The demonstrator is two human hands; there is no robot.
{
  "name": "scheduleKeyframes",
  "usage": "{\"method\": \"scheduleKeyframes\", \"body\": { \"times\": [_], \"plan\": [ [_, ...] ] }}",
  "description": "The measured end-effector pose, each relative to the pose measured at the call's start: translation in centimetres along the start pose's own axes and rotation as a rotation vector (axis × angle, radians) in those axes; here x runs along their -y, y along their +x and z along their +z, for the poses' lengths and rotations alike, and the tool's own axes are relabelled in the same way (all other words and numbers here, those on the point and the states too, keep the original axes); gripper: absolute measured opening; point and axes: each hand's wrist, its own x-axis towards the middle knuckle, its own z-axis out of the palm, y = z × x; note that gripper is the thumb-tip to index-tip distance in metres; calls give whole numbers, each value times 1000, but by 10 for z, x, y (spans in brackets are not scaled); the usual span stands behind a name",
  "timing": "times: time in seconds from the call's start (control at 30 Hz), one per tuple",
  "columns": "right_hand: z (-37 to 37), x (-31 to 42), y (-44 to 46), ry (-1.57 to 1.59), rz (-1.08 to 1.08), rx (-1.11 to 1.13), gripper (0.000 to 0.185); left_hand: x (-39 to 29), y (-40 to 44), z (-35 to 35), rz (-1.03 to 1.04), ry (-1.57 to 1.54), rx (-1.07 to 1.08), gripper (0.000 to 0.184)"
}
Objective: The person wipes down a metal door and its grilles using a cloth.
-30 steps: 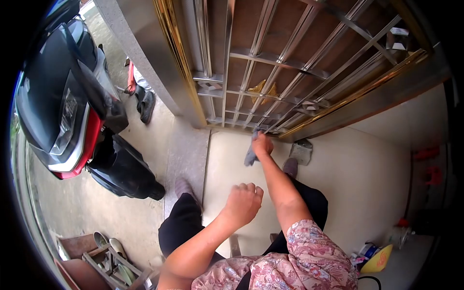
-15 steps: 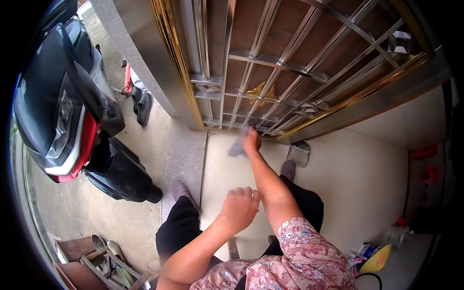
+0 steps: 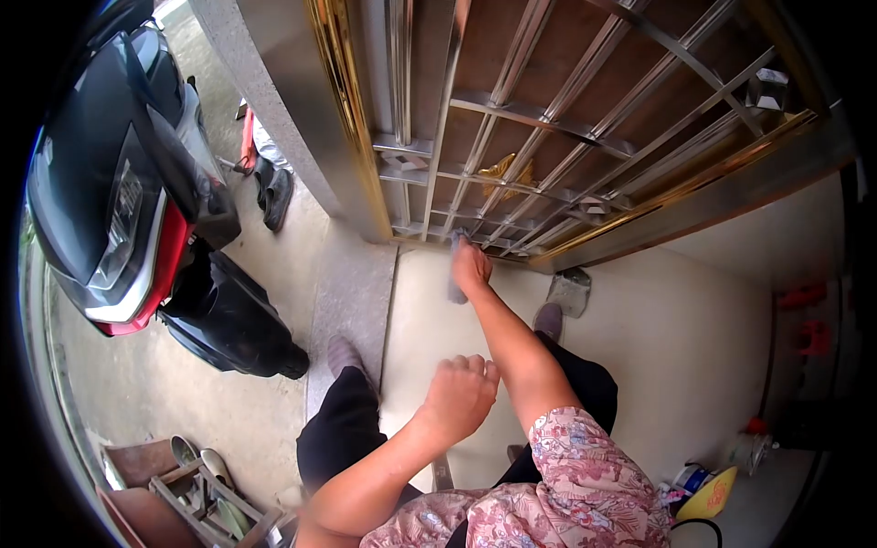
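Observation:
My right hand (image 3: 471, 267) reaches forward to the foot of a metal door (image 3: 539, 119) with silver bars and gold trim. Its fingers are closed round a grey cloth (image 3: 458, 288), which hangs down and touches the lower bars. Drawn back in front of my body, my left hand (image 3: 459, 395) is curled into a loose fist beside my right forearm. Nothing shows sticking out of that fist; its palm side is hidden. A gold butterfly ornament (image 3: 504, 173) sits on the bars above my right hand.
A motor scooter (image 3: 137, 201) stands at the left, with dark shoes (image 3: 277, 194) behind it. Near my right foot a grey stone block (image 3: 570, 290) lies by the door's edge. A wooden rack (image 3: 208, 498) is at the lower left, a yellow item (image 3: 711, 493) at the lower right.
The cloth, blurred and swung out to the left before, now hangs straighter below my right hand. The view has shifted slightly. My left hand stays a closed fist.

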Motion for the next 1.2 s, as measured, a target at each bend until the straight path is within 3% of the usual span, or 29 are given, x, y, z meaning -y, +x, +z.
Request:
{"method": "scheduleKeyframes", "body": {
  "times": [0.03, 0.17, 0.27, 0.37, 0.47, 0.5, 0.6, 0.7, 0.93, 1.03, 1.13, 1.17, 1.2],
  "plan": [
    [8, 1, 5, 0, 10, 18, 36, 1, -1, 0, -5, 9, 10, 37],
    [67, -10, 39, 568, 160, -108, 22, 0, -1, 0, -25, -4, -32, 37],
    [74, -15, 37, 713, 133, -141, 25, 0, -2, 1, -28, 4, -28, 37],
    [-3, 10, 6, 43, 78, 107, 24, -1, -4, 1, -14, 4, -37, 37],
    [-1, -7, -6, -235, -150, 82, 21, 1, -4, -1, 2, 7, -45, 37],
    [-20, -6, -13, -320, -184, 312, 25, 1, -5, -1, 2, 12, -58, 37],
    [-13, -9, -27, -169, -153, 211, 33, 0, -7, -1, 18, 37, -75, 36],
    [-9, 17, -24, -66, -276, 28, 32, 0, -12, 2, 6, 30, -70, 37],
    [20, 57, 10, 81, 0, 67, 23, 5, -23, -9, -25, 59, -60, 38],
    [77, 31, 46, 767, 160, 20, 19, 7, -28, -13, -47, 112, -107, 39],
    [84, 25, 33, 876, 132, -164, 17, 11, -34, -11, -55, 70, -73, 39],
    [75, 20, 22, 490, -9, -180, 25, 12, -36, -9, -54, 79, -75, 40],
    [49, 32, 10, 305, -15, -26, 25, 11, -37, -8, -52, 88, -76, 40]
  ]
}}
